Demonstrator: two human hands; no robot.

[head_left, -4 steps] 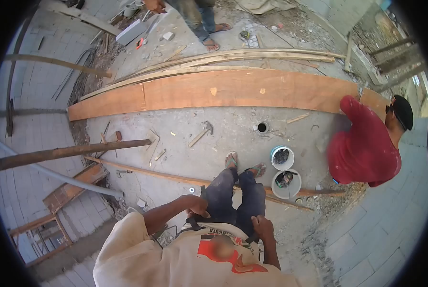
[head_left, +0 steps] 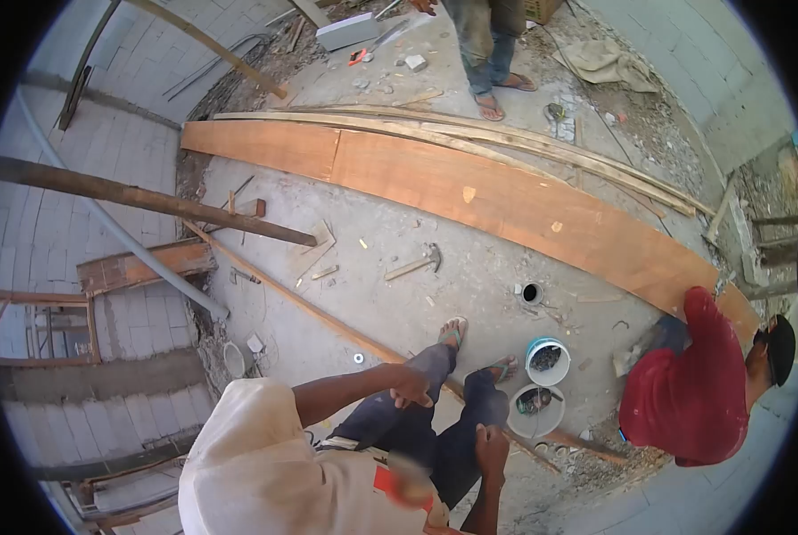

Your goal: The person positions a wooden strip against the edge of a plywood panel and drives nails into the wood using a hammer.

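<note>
In the head view, a grey concrete floor (head_left: 479,267) spreads across the room, dusty and scattered with scraps of wood. A block wall (head_left: 136,160) stands on the left, with rubble (head_left: 201,343) along its foot and a wooden frame (head_left: 47,361) at lower left. A dark pole (head_left: 149,199) slants in from the left above the floor, crossing a grey pipe (head_left: 154,260). A long plywood board (head_left: 399,169) runs diagonally over the floor, with battens (head_left: 649,196) along its far side. A hammer (head_left: 408,268) lies on the near side. One person in red (head_left: 684,401) crouches at the board's right end; another person (head_left: 490,53) stands beyond the battens, near a sack (head_left: 606,62).

Right of the feet are two buckets, close together. The blue bucket (head_left: 549,379) holds small dark bits (head_left: 546,358), too fine to name; the white bucket (head_left: 542,423), nearer the body, holds a dark jumble (head_left: 533,400). A crate (head_left: 540,9) is cut off at the top edge.

The dark trousers (head_left: 470,419) are on the wearer's legs, at lower middle. The left grip (head_left: 411,386) is over the left thigh, fingers loosely bent; whether it holds anything cannot be told. The right grip (head_left: 491,446) is clenched at the right thigh, near the white bucket; whether cloth is caught in it is unclear
</note>
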